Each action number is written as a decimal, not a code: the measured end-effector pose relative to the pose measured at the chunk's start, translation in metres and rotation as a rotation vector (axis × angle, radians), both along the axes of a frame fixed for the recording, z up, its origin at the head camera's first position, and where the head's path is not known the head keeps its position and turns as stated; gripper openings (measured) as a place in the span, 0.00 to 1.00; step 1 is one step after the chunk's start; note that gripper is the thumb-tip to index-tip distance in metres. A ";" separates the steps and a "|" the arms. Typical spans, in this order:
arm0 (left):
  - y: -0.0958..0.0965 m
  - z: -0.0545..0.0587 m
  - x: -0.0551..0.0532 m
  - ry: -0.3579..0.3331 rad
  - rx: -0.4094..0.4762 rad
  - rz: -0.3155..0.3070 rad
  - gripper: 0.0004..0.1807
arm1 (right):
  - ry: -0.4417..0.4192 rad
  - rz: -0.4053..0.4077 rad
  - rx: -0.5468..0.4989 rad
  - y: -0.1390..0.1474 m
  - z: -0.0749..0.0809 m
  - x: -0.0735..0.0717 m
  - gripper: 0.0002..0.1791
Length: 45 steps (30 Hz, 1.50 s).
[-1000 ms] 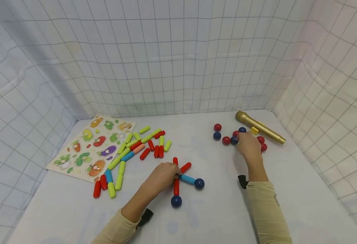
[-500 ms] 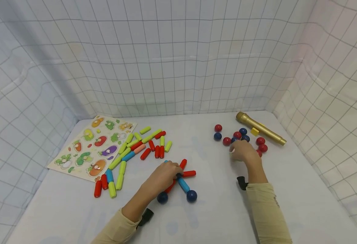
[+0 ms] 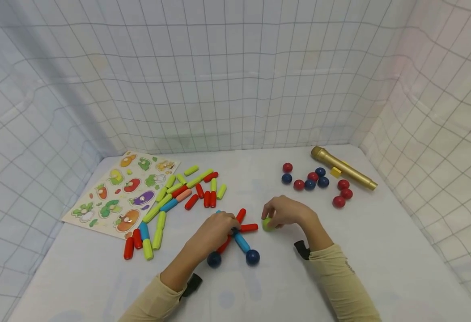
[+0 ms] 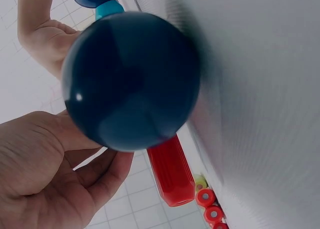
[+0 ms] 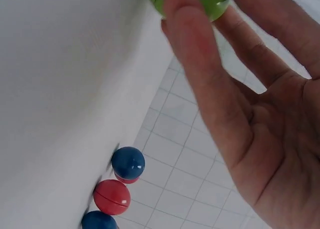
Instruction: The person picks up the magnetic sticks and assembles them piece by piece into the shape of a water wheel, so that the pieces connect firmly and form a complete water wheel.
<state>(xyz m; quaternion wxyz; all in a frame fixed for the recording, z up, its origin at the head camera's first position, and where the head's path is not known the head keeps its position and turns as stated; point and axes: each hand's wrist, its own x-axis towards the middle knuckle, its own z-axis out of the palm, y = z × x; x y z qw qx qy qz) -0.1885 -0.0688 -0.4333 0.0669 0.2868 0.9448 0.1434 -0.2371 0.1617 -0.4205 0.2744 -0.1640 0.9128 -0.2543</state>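
Observation:
My left hand (image 3: 218,230) holds the hub of a star-shaped build of magnetic-looking rods lying on the table; the fingers hide the hub. Red rods (image 3: 249,228) and blue rods (image 3: 242,243) spread out from it. Dark blue balls (image 3: 253,257) cap the two rods nearest me. One such dark blue ball (image 4: 132,81) fills the middle of the left wrist view, with a red rod (image 4: 171,174) beyond it. Between thumb and fingers, my right hand (image 3: 285,210) pinches a green ball (image 5: 212,1), just right of a bare red rod end.
Several red and dark blue balls (image 3: 309,184) lie at the back right, near a gold toy microphone (image 3: 341,168). Loose yellow-green, red and blue rods (image 3: 159,230) are scattered at left, beside a vegetable picture sheet (image 3: 110,192). Grid-patterned cloth walls (image 3: 219,89) surround the table.
My right hand has come from the ball group toward the star-shaped build, now with a green ball. My left hand has turned the build clockwise, swinging its blue-capped rods leftward.

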 end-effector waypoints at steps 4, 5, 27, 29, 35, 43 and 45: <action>0.000 -0.001 0.000 0.007 -0.005 -0.002 0.12 | -0.023 0.030 -0.047 -0.003 -0.003 -0.001 0.08; 0.000 -0.001 0.000 0.009 -0.005 -0.003 0.12 | -0.028 0.036 -0.055 -0.004 -0.004 -0.001 0.09; -0.002 -0.003 0.005 0.053 -0.047 0.064 0.15 | 0.350 -0.598 0.288 0.104 0.031 -0.009 0.20; -0.002 -0.003 0.005 0.070 -0.052 0.046 0.16 | 0.304 -0.642 0.318 0.120 0.029 -0.009 0.23; -0.001 -0.003 0.004 0.062 -0.015 0.017 0.13 | 0.159 -0.706 0.352 0.141 0.018 -0.012 0.35; 0.000 -0.003 0.002 0.069 -0.019 -0.006 0.11 | 0.152 -0.698 0.338 0.143 0.010 -0.012 0.32; 0.000 -0.003 0.002 0.069 -0.029 -0.007 0.11 | 0.154 -0.654 0.331 0.139 0.009 -0.010 0.25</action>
